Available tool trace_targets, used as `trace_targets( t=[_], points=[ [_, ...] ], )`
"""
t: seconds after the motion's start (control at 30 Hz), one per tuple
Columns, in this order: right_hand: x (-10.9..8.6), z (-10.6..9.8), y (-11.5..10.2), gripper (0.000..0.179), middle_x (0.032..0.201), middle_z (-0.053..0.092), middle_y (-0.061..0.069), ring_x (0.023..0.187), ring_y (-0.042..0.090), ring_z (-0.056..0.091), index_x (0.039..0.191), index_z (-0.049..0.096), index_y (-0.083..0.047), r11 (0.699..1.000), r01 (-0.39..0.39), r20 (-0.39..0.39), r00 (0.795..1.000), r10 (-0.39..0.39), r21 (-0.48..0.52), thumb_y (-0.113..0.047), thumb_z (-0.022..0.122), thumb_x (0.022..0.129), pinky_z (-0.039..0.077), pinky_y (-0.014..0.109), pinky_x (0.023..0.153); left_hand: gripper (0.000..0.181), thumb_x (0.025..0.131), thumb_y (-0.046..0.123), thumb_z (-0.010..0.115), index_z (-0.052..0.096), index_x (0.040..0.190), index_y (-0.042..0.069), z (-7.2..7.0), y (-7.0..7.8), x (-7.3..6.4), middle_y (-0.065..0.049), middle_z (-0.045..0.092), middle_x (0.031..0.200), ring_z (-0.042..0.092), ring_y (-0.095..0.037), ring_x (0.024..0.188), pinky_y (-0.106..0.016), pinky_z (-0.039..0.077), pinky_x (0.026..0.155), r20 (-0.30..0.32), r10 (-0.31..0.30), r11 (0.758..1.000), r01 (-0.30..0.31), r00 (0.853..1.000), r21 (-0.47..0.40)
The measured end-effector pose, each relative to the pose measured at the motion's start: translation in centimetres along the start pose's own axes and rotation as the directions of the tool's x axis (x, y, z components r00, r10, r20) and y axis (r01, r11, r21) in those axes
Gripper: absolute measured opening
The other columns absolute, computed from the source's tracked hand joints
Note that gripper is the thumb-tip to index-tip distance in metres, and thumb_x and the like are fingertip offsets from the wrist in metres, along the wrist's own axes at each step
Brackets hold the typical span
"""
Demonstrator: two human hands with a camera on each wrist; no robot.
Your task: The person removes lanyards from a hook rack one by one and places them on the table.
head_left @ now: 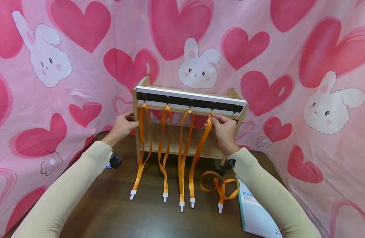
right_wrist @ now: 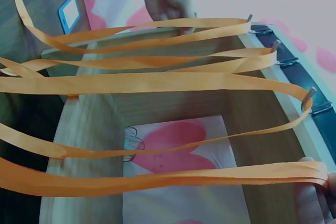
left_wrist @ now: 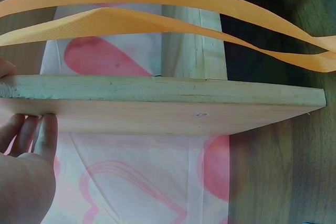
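My right hand (head_left: pixel 225 132) pinches the upper end of an orange lanyard (head_left: pixel 202 142) right at a hook, its strap hanging to a white clip (head_left: pixel 192 202). In the right wrist view the fingertips (right_wrist: pixel 307 198) show at the lower right edge, beside that strap. My left hand (head_left: pixel 123 127) holds the left side panel (left_wrist: pixel 157 90) of a wooden rack, fingers against its outer face. Along the rack's top front runs a black strip (head_left: pixel 176 99) with hooks. Three more orange lanyards (head_left: pixel 141 142) hang from hooks to the left. A bare hook (head_left: pixel 234 114) is at the right end.
Another orange lanyard (head_left: pixel 221 193) lies looped on the brown table (head_left: pixel 111 205), right of the hanging ones. A notebook (head_left: pixel 256 211) lies partly under the right forearm. A blue-edged flat object (right_wrist: pixel 69 14) lies beyond the rack's left side. Pink heart-patterned cloth (head_left: pixel 90 79) surrounds the table.
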State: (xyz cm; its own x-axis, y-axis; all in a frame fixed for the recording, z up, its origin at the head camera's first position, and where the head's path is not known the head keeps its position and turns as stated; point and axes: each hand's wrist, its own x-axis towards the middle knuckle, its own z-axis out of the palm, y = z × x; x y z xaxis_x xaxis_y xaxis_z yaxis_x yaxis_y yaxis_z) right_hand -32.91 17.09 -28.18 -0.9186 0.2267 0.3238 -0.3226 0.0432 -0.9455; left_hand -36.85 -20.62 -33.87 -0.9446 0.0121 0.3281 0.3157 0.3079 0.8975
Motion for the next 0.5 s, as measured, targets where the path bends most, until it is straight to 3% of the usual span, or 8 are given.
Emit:
trace_targets(
  t=[0.17, 0.33, 0.5],
  points=[
    [-0.13, -0.23, -0.27, 0.026, 0.079, 0.074, 0.003, 0.069, 0.019, 0.077, 0.116, 0.069, 0.012, 1.000, -0.004, 0.033, 0.999, 0.003, 0.026, -0.003, 0.068, 0.094, 0.062, 0.025, 0.071, 0.057, 0.092, 0.017, 0.072, 0.053, 0.143, -0.002, 0.00, 0.00, -0.04, -0.028, 0.060, 0.130, 0.058, -0.020, 0.106, -0.007, 0.052, 0.077, 0.006, 0.008, 1.000, -0.008, 1.000, 0.006],
    [-0.63, -0.60, -0.65, 0.029, 0.073, 0.072, -0.007, 0.068, 0.015, 0.076, 0.117, 0.068, 0.012, 1.000, -0.027, 0.070, 0.997, 0.027, -0.005, -0.008, 0.067, 0.096, 0.062, 0.024, 0.069, 0.056, 0.092, 0.016, 0.073, 0.055, 0.142, -0.002, 0.08, 0.00, -0.01, -0.027, 0.061, 0.128, 0.059, -0.015, 0.102, -0.008, 0.052, 0.077, 0.003, 0.020, 1.000, -0.020, 1.000, -0.005],
    [-0.98, -0.70, -0.93, 0.029, 0.071, 0.073, -0.007, 0.066, 0.012, 0.076, 0.117, 0.067, 0.013, 1.000, -0.017, 0.083, 0.996, 0.016, 0.012, -0.008, 0.066, 0.097, 0.062, 0.024, 0.068, 0.057, 0.091, 0.016, 0.072, 0.054, 0.143, -0.002, 0.05, 0.13, -0.08, -0.027, 0.060, 0.129, 0.058, -0.015, 0.103, -0.008, 0.052, 0.077, 0.003, 0.010, 1.000, -0.010, 1.000, -0.010]
  ],
)
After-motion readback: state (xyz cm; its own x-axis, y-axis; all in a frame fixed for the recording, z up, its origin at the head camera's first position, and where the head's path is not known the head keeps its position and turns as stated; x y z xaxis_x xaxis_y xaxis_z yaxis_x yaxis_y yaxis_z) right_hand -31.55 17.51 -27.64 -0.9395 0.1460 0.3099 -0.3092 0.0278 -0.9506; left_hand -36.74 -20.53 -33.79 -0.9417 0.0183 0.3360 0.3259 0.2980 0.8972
